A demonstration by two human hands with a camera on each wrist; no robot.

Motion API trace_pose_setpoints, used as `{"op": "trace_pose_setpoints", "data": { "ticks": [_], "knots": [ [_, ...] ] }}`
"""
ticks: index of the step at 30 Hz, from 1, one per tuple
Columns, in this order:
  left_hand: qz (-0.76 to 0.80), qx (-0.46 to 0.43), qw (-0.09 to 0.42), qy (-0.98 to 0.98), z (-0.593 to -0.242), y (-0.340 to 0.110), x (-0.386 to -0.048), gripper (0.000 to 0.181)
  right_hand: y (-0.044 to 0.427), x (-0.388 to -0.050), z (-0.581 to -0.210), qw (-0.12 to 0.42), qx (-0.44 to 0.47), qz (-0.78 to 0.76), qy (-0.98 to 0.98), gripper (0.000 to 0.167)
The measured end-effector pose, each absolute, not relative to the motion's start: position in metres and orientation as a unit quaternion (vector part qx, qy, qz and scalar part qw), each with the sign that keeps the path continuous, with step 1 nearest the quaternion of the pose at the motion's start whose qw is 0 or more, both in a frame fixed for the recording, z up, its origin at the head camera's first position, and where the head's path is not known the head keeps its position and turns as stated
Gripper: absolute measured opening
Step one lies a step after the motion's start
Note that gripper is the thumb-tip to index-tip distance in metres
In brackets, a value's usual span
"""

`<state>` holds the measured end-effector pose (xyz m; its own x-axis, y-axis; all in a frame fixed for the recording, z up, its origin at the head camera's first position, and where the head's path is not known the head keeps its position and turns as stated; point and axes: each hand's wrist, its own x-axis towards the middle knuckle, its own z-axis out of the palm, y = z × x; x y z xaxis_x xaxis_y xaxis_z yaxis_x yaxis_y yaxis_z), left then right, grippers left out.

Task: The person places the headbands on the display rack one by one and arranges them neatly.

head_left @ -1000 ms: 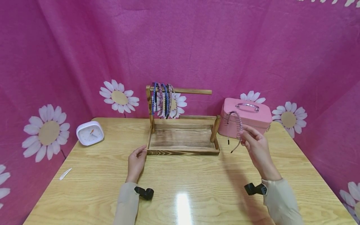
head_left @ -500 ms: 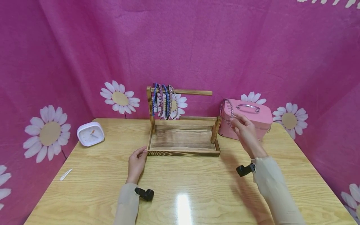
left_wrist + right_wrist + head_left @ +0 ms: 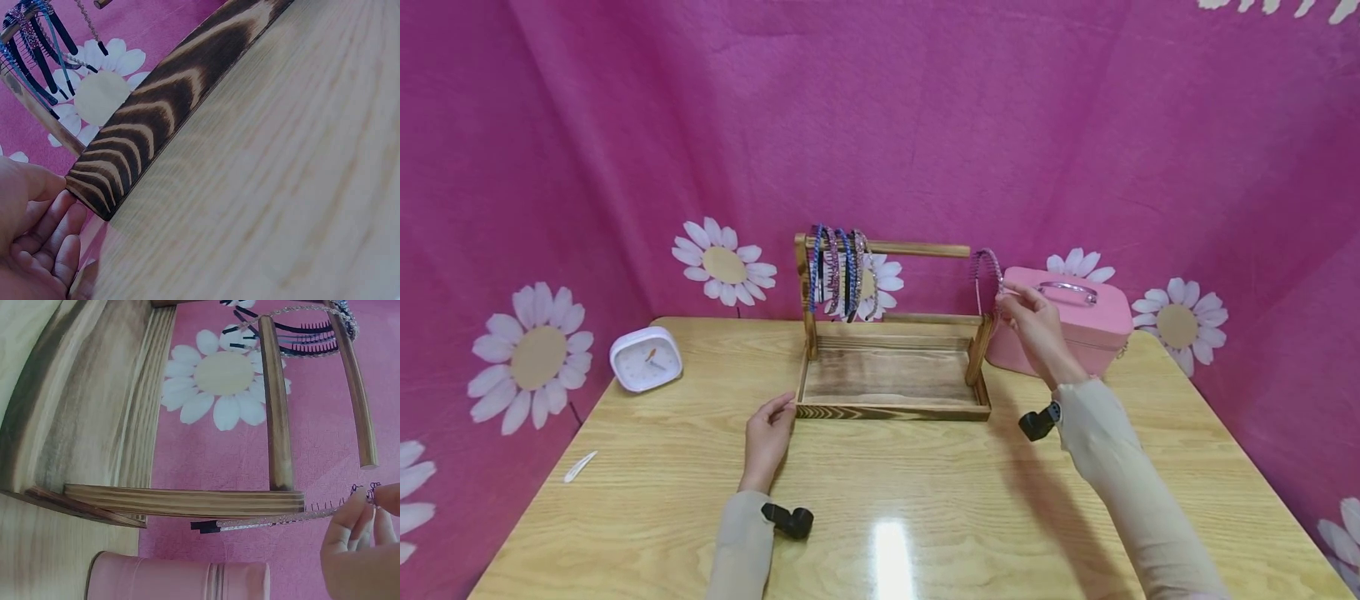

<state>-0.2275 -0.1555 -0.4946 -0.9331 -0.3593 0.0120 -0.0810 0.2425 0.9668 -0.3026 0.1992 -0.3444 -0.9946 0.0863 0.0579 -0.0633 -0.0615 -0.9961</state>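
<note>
In the head view my right hand (image 3: 1032, 321) pinches a glittery pink toothed headband (image 3: 988, 265) between thumb and fingertips. The headband is upright, just right of the free end of the upper rod (image 3: 925, 248) of a wooden stand (image 3: 891, 412). In the right wrist view, the headband's dark-tipped ends (image 3: 215, 525) lie beside the stand's short post (image 3: 187, 501). Several blue, pink and silvery headbands (image 3: 835, 271) hang at the rod's left end. My left hand (image 3: 767, 442) touches the stand's front left corner, its fingers loosely bent in the left wrist view (image 3: 40, 231).
A pink case (image 3: 1067, 321) with a metal handle stands behind the right hand, close to the stand's right side. On the left of the wooden table (image 3: 850, 500) are a white clock (image 3: 646, 359) and a white hair clip (image 3: 580, 467). A pink flowered cloth hangs behind.
My right hand has carried the headband left and upward, from in front of the pink case to beside the rod's free end. The left hand stays at the stand's corner.
</note>
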Motion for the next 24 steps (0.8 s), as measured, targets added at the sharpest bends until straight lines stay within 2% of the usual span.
{"op": "trace_pose_setpoints", "data": {
  "ticks": [6, 9, 18, 24],
  "knots": [
    [-0.596, 0.139, 0.117, -0.782, -0.493, -0.155, -0.227, 0.029, 0.195, -0.308, -0.337, 0.063, -0.023, 0.725, -0.686, 0.042],
    [-0.598, 0.138, 0.117, -0.781, -0.493, -0.155, -0.227, 0.029, 0.192, -0.311, -0.332, 0.068, -0.027, 0.72, -0.69, 0.045],
    [-0.598, 0.142, 0.106, -0.782, -0.495, -0.155, -0.227, 0.03, 0.17, -0.325, -0.326, 0.086, -0.011, 0.739, -0.668, 0.033],
    [-0.594, 0.14, 0.117, -0.783, -0.495, -0.155, -0.228, 0.029, 0.149, -0.328, -0.329, 0.063, -0.008, 0.747, -0.661, 0.034]
  ]
}}
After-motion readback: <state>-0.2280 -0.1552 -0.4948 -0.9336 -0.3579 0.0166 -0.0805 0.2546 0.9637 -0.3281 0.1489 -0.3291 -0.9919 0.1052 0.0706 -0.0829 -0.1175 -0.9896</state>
